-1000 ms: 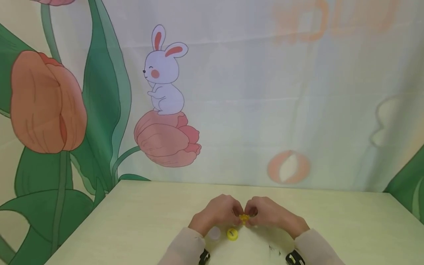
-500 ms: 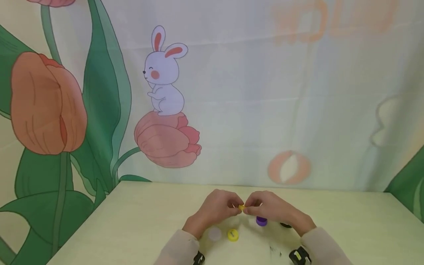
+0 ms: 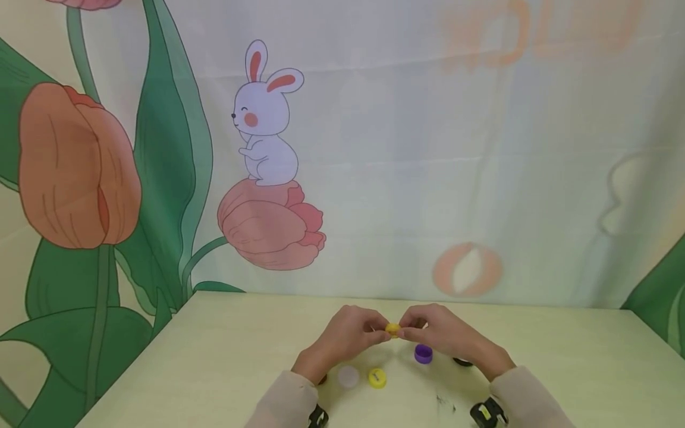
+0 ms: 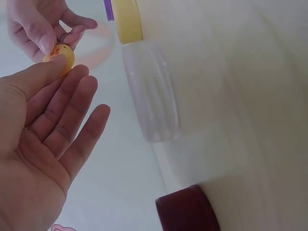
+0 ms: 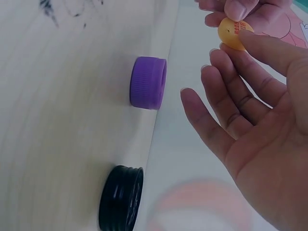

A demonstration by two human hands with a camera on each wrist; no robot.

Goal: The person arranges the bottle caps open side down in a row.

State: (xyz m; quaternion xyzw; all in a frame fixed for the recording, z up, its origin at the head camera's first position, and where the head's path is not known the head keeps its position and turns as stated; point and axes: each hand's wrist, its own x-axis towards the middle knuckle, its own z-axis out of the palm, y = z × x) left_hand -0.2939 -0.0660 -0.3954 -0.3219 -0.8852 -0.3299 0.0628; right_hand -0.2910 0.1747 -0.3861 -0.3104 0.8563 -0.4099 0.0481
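Observation:
A small orange-yellow bottle cap (image 3: pixel 393 328) with red print is pinched between both hands, raised above the table. My left hand (image 3: pixel 350 331) grips its left edge between thumb and fingertips; my right hand (image 3: pixel 443 330) pinches the right edge. In the right wrist view the printed face of the cap (image 5: pixel 229 32) shows between the two thumbs, the other fingers spread loosely beneath. Nearest below my right hand, a purple bottle cap (image 3: pixel 423 354) lies on the table with its hollow side showing.
On the table (image 3: pixel 225 356) a yellow cap (image 3: pixel 377 378) with dark print lies beside a translucent whitish cap (image 3: pixel 348 376). A black lid (image 5: pixel 120 199) sits partly under the right forearm, a dark red cap (image 4: pixel 187 211) by the left wrist. A printed curtain (image 3: pixel 385 178) hangs behind the table.
Both hands have risen and moved slightly away from the body with the orange-yellow cap, spreading a little apart. The purple cap and the black lid have come into view beneath the right arm.

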